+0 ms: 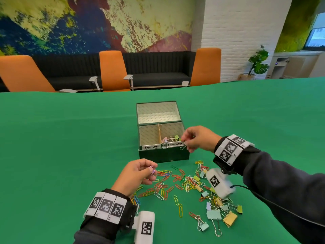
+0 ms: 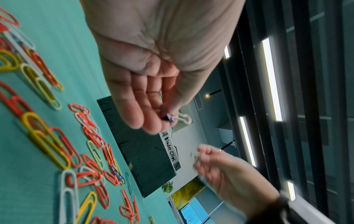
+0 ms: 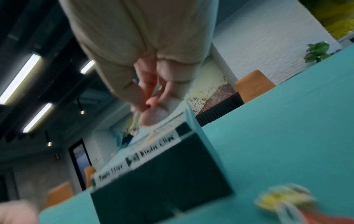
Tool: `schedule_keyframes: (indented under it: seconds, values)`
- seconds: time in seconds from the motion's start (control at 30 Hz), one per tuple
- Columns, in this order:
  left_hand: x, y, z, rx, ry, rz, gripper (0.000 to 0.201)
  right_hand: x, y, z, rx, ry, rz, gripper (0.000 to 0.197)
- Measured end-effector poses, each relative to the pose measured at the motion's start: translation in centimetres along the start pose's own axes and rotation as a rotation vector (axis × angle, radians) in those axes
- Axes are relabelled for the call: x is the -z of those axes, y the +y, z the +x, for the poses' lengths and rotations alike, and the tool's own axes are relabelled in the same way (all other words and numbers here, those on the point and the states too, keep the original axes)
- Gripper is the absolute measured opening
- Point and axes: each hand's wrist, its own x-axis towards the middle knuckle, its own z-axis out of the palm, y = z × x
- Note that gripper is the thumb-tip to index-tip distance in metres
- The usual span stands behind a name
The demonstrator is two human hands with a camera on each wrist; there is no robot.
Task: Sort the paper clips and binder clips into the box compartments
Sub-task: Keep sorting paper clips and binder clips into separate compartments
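From the head camera we see a green table (image 1: 70, 138) with a dark box (image 1: 162, 154) in the middle. Its two front compartments are labelled "Paper Clips" on the left and "Binder Clips" on the right. The right compartment holds a few binder clips (image 1: 171, 138); the left one looks empty. Our right hand (image 1: 197, 139) hovers at the box's front right corner, fingers curled around a small metal clip (image 1: 183, 147). Our left hand (image 1: 136, 174) sits just before the box, pinching a small purple binder clip (image 1: 152, 169). A loose pile of coloured paper clips (image 1: 168, 184) and more binder clips (image 1: 219, 210) lies on the table near us.

The left wrist camera shows thumb and fingertips (image 2: 153, 121) closed on the purple clip (image 2: 168, 117), with the box front (image 2: 138, 148) beyond.

The right wrist camera is blurred; the fingers (image 3: 151, 97) are bunched together above the box (image 3: 162, 181), but what they hold is unclear.

We judge the binder-clip step is in hand. Next, each hand should release over the right compartment.
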Motion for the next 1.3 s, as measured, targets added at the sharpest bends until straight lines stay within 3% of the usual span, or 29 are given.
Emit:
schedule_keyframes:
  seconds: [0.13,0.3,0.4,0.53,0.67,0.77,0.9,0.97,1.17,1.3]
  values:
    - [-0.4,1.0,-0.2,-0.042,0.033,0.095,0.022,0.8,-1.6,2.3,0.063,0.267,0.202,0.018]
    - [-0.8,4.3,1.0,-0.123,0.081,0.252,0.013,1.2,0.1,1.4,0.039,0.288,0.218,0.017]
    - [-1.3,7.3,3.5,-0.186,0.141,0.388,0.016,1.7,2.2,-0.5,0.005,0.2,0.137,0.013]
    - [-2.7,10.0,6.7,-0.201,0.164,0.5,0.034,3.1,4.4,-3.1,-0.105,-0.043,-0.083,0.013]
    - [-5.5,10.1,6.3,-0.336,0.138,0.628,0.019,3.3,5.6,-4.3,-0.183,-0.218,-0.303,0.017]
    - [-7.7,8.6,5.4,-0.365,-0.011,0.76,0.009,2.3,5.5,-4.5,-0.186,-0.268,-0.479,0.022]
    - [-10.1,6.2,5.0,-0.25,-0.404,1.086,0.018,0.3,5.0,-3.8,-0.117,-0.3,-0.684,0.037]
    - [-10.8,5.1,5.0,-0.183,-0.508,1.231,0.023,-0.8,4.9,-3.5,-0.109,-0.33,-0.745,0.041]
    - [-11.9,3.7,5.3,-0.119,-0.529,1.257,0.038,-1.7,5.2,-3.3,-0.122,-0.383,-0.907,0.02]
    - [-12.9,4.0,5.4,-0.174,-0.567,1.3,0.02,0.0,5.8,-4.3,-0.201,-0.37,-0.798,0.023]
